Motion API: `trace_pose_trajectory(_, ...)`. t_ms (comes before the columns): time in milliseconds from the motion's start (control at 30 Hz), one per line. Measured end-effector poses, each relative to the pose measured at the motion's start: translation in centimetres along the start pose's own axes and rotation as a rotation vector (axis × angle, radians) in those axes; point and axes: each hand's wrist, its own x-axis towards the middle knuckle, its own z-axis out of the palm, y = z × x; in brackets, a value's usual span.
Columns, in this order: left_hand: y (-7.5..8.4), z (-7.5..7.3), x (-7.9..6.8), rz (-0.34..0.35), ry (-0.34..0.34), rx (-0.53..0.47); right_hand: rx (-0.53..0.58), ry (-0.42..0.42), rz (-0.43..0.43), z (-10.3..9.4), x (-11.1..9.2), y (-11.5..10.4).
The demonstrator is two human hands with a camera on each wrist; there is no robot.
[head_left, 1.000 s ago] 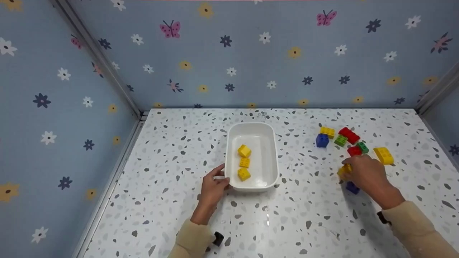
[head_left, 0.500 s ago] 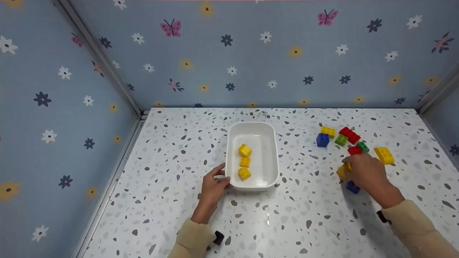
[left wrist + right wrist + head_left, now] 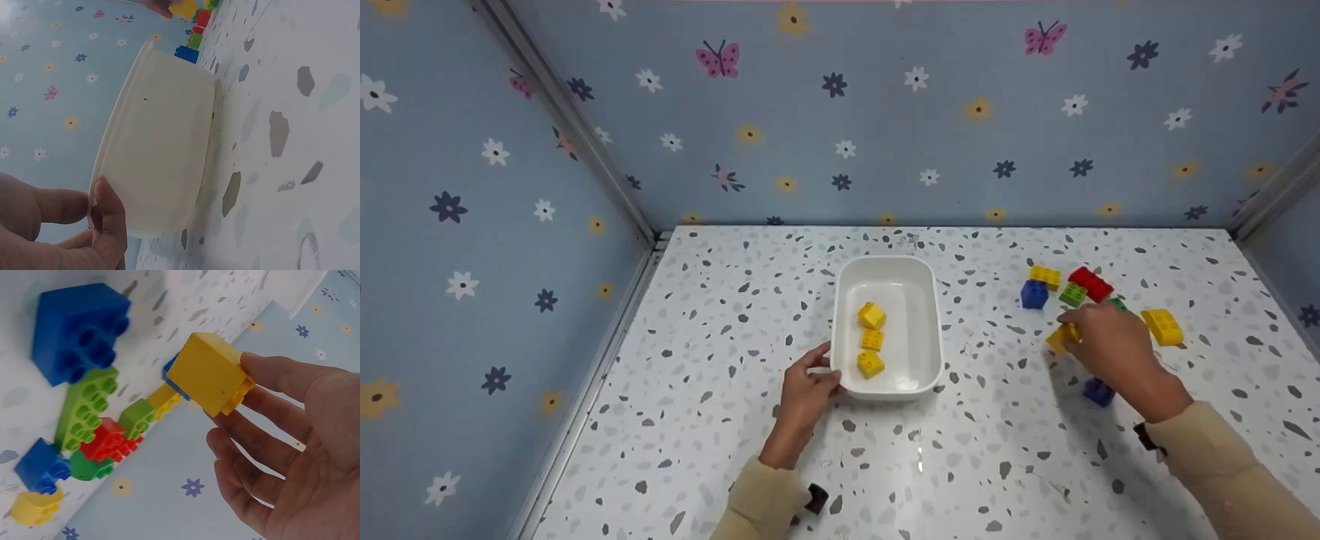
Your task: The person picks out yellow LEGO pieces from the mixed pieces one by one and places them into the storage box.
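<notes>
Right of centre in the head view, my right hand (image 3: 1117,352) pinches a yellow brick (image 3: 1058,341), probably light, stiff and slick, best held by opposite sides; centre-left, my left hand (image 3: 805,391) pinches the white tub (image 3: 887,393).

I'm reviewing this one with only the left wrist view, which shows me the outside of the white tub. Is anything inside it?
Observer: Yes, the head view shows three yellow blocks inside the white tub.
Reviewer: My top edge cuts off the yellow block over there. How is it being held?
Observer: The right wrist view shows the right hand pinching it with the fingertips, studs facing the palm.
Reviewer: Is anything lying nearer the person, close to that hand?
Observer: Yes, in the head view a blue block shows just below the right hand, next to the wrist.
</notes>
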Motion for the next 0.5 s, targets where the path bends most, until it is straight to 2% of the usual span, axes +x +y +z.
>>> trace_pose_trajectory(167, 0.1, 0.0, 0.0, -0.003, 0.000, -0.006, 0.015, 0.028, -0.015, -0.7, 0.8, -1.3)
trace_pose_trajectory(367, 0.1, 0.0, -0.1, 0.005, -0.003, -0.001, 0.006, 0.114, -0.078, -1.4, 1.8, -2.9)
trace_pose_trajectory(500, 0.2, 0.1, -0.1, 0.001, -0.001, 0.012, -0.003, 0.141, -0.114, -1.7, 2.5, -3.9)
